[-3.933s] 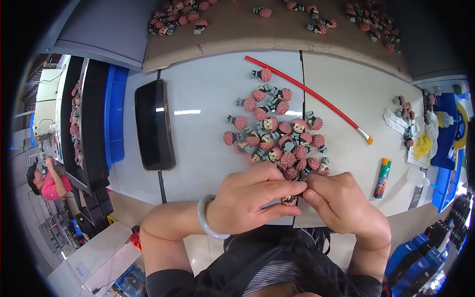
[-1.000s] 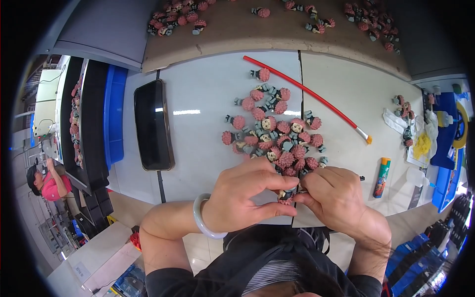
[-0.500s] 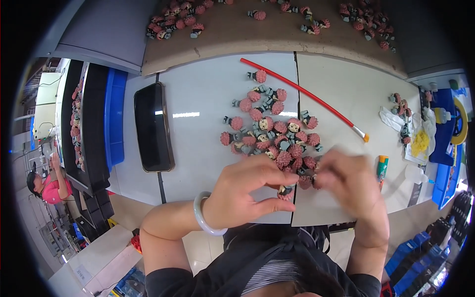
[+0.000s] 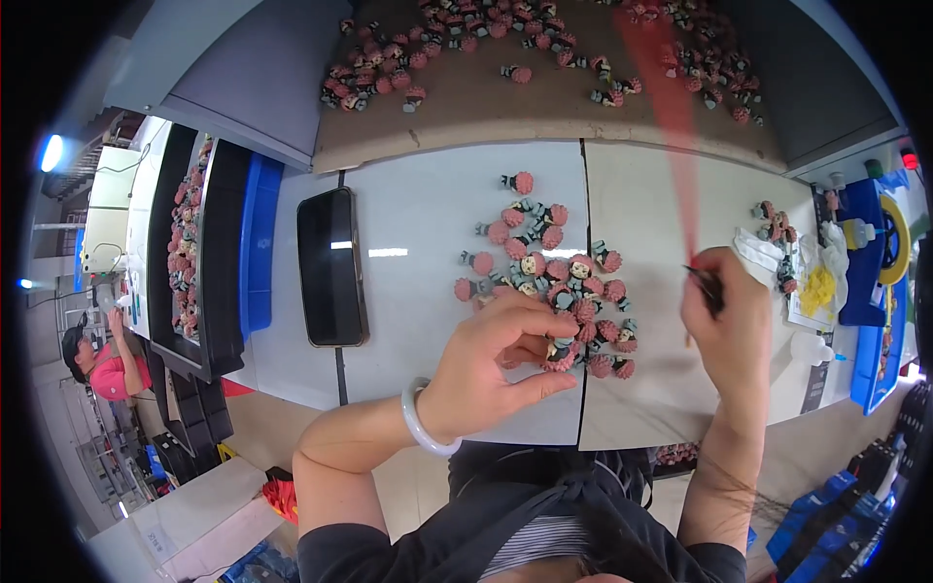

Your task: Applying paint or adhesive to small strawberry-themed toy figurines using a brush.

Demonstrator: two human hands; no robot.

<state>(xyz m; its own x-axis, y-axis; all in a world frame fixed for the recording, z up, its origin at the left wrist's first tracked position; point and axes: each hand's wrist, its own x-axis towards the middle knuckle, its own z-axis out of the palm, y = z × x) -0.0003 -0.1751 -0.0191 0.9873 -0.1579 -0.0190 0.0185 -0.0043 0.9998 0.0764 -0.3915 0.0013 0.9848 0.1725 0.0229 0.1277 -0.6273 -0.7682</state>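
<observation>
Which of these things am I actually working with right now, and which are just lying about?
In use:
- small pink figure pinched in the left hand
- long red brush, blurred, held in the right hand
- pile of pink figures on the white table

Lying about:
- black phone
- figures on the brown board
- blue tray

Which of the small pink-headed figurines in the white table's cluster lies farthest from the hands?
The lone pink-headed figurine at the cluster's top edge, nearest the brown board. It lies apart from the rest, farthest from the left hand.

red brush (image 4: 671,126) motion-blurred; held figurine (image 4: 559,355) half-hidden
</observation>
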